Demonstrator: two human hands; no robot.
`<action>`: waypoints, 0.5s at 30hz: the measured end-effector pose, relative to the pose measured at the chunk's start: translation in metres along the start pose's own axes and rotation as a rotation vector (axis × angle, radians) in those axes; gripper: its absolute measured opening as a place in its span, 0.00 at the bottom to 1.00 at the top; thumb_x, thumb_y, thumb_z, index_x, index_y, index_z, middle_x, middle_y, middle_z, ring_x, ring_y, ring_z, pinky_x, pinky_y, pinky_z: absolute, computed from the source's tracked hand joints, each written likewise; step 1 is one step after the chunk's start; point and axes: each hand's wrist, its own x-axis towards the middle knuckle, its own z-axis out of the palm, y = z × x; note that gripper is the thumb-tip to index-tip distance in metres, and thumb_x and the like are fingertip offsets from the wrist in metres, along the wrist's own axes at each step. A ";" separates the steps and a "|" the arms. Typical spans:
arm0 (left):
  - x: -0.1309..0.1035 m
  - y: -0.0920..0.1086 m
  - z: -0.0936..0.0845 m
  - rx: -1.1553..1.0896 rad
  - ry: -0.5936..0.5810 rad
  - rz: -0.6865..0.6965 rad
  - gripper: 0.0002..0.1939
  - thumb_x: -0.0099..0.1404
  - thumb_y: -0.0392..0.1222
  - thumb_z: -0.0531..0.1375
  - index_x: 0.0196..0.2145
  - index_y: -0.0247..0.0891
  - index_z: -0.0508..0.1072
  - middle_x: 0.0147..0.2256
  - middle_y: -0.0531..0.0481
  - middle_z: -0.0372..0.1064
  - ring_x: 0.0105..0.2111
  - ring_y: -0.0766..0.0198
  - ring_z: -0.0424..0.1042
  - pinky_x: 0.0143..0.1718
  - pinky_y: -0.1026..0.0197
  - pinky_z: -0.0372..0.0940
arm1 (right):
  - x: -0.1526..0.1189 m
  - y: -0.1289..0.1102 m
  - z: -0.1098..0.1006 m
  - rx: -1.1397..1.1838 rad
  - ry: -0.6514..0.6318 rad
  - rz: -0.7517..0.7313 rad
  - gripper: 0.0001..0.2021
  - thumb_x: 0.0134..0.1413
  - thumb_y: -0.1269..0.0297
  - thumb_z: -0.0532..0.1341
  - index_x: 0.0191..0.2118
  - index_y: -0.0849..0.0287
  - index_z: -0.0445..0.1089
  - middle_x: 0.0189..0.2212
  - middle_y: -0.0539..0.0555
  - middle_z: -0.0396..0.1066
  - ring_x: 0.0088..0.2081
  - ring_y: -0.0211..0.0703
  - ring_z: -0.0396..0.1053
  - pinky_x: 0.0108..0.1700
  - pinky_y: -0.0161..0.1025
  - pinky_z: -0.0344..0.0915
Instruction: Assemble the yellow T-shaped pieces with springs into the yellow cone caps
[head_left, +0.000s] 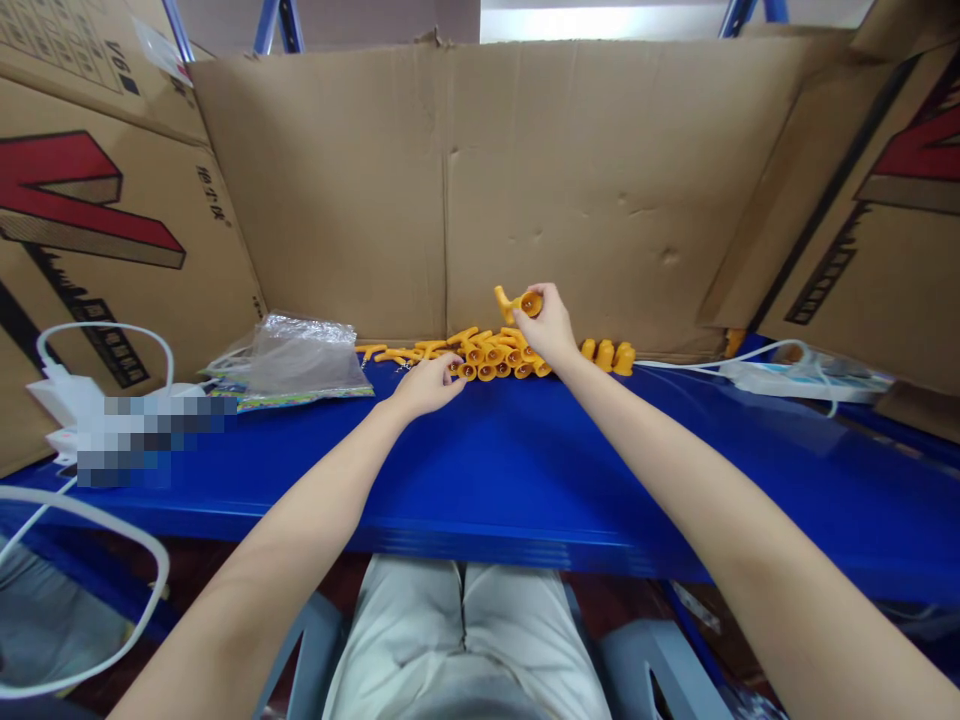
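Observation:
My right hand [551, 325] is raised over a pile and pinches a yellow plastic piece [531, 304] with a round hollow end and a curved stem pointing left. Below it lies a stack of similar yellow pieces [487, 370], many with their hollow ends facing me. At the left end of that stack is my left hand [427, 387], fingers curled together against the pieces; whether it grips one is hidden. Thinner yellow branching pieces [397, 354], some with small metal bits, lie behind and left of it. Several yellow pieces [611, 356] stand upright to the right.
All this lies on a blue shelf [480, 470] backed by a tall cardboard sheet [585, 190]. Clear plastic bags [300, 355] lie at left, near white chargers and cables [75, 400]. A white power strip [802, 380] lies at right. Printed cartons [97, 220] flank the space.

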 end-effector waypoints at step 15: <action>0.001 0.005 -0.026 0.279 -0.258 -0.151 0.20 0.58 0.51 0.59 0.44 0.38 0.76 0.45 0.40 0.76 0.45 0.49 0.74 0.45 0.54 0.66 | -0.016 0.009 0.022 -0.753 -0.737 -0.125 0.33 0.54 0.63 0.58 0.66 0.57 0.54 0.67 0.64 0.50 0.65 0.65 0.52 0.62 0.75 0.35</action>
